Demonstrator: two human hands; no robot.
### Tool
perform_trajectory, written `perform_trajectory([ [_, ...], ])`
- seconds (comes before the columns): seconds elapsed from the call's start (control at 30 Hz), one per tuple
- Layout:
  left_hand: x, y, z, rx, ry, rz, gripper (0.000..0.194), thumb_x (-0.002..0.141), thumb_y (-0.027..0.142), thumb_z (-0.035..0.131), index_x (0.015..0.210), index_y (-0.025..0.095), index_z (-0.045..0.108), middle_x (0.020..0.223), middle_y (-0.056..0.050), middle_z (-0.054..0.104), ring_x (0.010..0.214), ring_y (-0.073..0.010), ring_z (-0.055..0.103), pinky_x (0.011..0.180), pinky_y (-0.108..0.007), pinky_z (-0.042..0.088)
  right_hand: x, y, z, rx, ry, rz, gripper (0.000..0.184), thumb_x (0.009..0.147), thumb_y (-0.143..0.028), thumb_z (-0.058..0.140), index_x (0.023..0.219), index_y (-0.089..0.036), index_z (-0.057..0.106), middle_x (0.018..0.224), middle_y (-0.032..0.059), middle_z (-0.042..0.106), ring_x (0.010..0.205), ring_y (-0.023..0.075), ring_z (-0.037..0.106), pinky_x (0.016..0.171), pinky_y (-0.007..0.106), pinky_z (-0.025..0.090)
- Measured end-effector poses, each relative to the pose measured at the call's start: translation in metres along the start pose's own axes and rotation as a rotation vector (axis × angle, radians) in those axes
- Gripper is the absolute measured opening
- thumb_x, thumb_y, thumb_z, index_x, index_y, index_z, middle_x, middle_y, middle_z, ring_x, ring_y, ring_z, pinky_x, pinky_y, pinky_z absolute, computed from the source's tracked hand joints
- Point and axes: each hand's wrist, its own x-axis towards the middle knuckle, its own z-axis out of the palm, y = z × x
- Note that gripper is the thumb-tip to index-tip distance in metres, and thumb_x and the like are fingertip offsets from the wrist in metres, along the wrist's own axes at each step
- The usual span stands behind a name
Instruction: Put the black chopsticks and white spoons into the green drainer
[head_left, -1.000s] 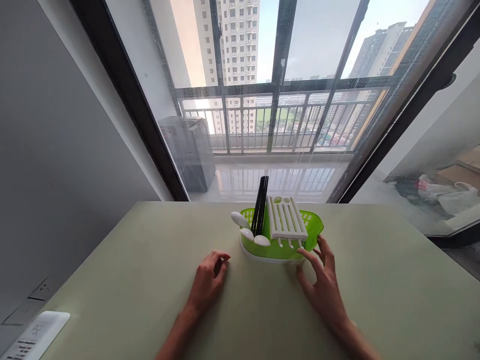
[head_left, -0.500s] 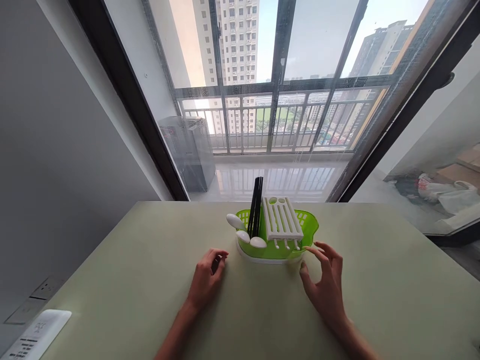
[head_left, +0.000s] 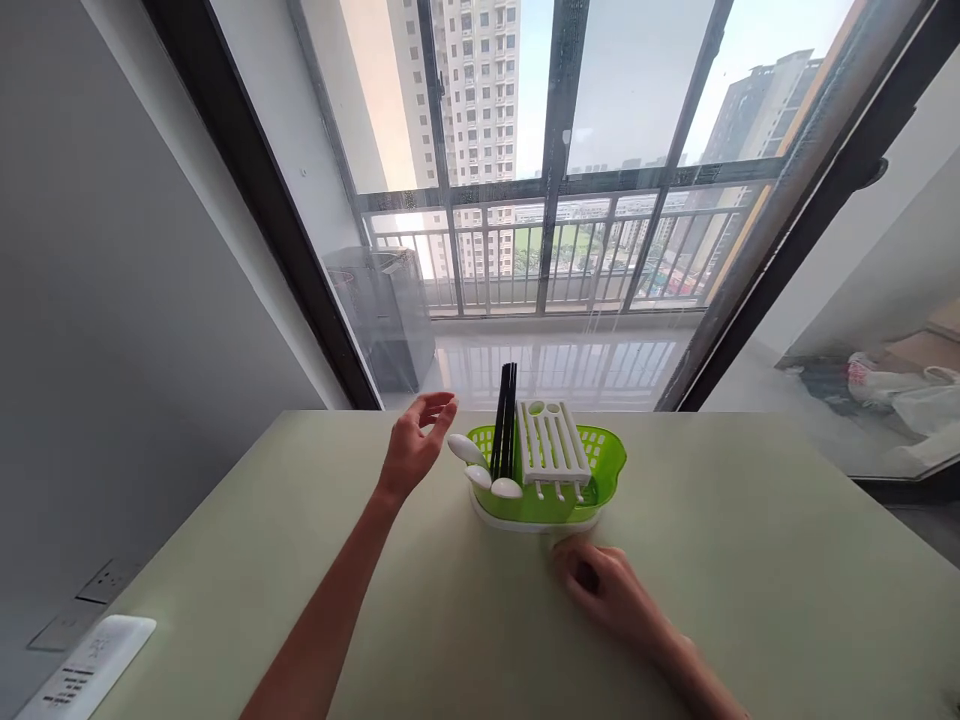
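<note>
A green cutlery basket (head_left: 536,508) with a white base stands on the table. Black chopsticks (head_left: 505,420) rise from its left part, and a white slotted rack (head_left: 555,445) with small hooks is set in its middle. White spoons (head_left: 478,478) hang over the left rim, bowls outward. My left hand (head_left: 418,440) is raised left of the spoons and chopsticks, apart from them, its fingers bent with a gap to the thumb; it holds nothing. In front of the basket, my right hand (head_left: 604,590) is curled, fingertips drawn together, with nothing visible in it.
The pale green table (head_left: 465,640) ends at a glass sliding door. A white power strip (head_left: 97,660) lies at the near left, by a wall socket (head_left: 109,580). Beyond the glass are a grey appliance (head_left: 386,315) and a balcony railing (head_left: 525,260).
My left hand has risen and moved forward beside the spoons. My right hand has left the basket's right end, moved left and nearer, and curled up. The basket appears unchanged.
</note>
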Motion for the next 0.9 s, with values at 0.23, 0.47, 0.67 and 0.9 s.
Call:
perform_trajectory([
  [0.23, 0.058, 0.029, 0.036, -0.011, -0.324, -0.100, 0.066, 0.070, 0.052, 0.087, 0.121, 0.016, 0.065, 0.123, -0.018, 0.074, 0.114, -0.0317, 0.070, 0.100, -0.046, 0.056, 0.008, -0.003, 0.000, 0.030, -0.007, 0.008, 0.027, 0.097, -0.034, 0.045, 0.088, -0.018, 0.065, 0.063, -0.0022, 0.052, 0.057, 0.0128, 0.043, 0.057, 0.024, 0.037],
  [0.47, 0.070, 0.027, 0.047, -0.111, -0.430, -0.052, 0.052, 0.073, 0.060, 0.081, 0.102, 0.017, 0.078, 0.102, -0.010, 0.081, 0.105, -0.0325, 0.074, 0.100, -0.053, 0.057, 0.012, -0.002, 0.001, 0.043, 0.001, 0.002, 0.026, 0.097, -0.033, 0.047, 0.086, -0.018, 0.065, 0.062, -0.0036, 0.050, 0.057, 0.0118, 0.041, 0.058, 0.024, 0.035],
  [0.67, 0.063, 0.031, 0.044, -0.198, -0.365, -0.046, 0.049, 0.074, 0.059, 0.082, 0.095, 0.015, 0.078, 0.096, -0.010, 0.081, 0.094, -0.0295, 0.076, 0.097, -0.052, 0.061, 0.012, -0.001, 0.001, 0.041, 0.015, -0.022, 0.022, 0.096, -0.030, 0.051, 0.087, -0.018, 0.068, 0.062, -0.0036, 0.054, 0.056, 0.0117, 0.043, 0.058, 0.023, 0.037],
  [0.9, 0.068, 0.034, 0.023, -0.325, -0.203, -0.027, 0.048, 0.073, 0.054, 0.085, 0.099, 0.014, 0.077, 0.096, -0.009, 0.081, 0.091, -0.0270, 0.077, 0.097, -0.050, 0.062, 0.011, -0.001, 0.001, 0.031, 0.011, 0.004, 0.023, 0.095, -0.031, 0.050, 0.086, -0.018, 0.067, 0.061, -0.0043, 0.052, 0.056, 0.0115, 0.043, 0.056, 0.023, 0.035],
])
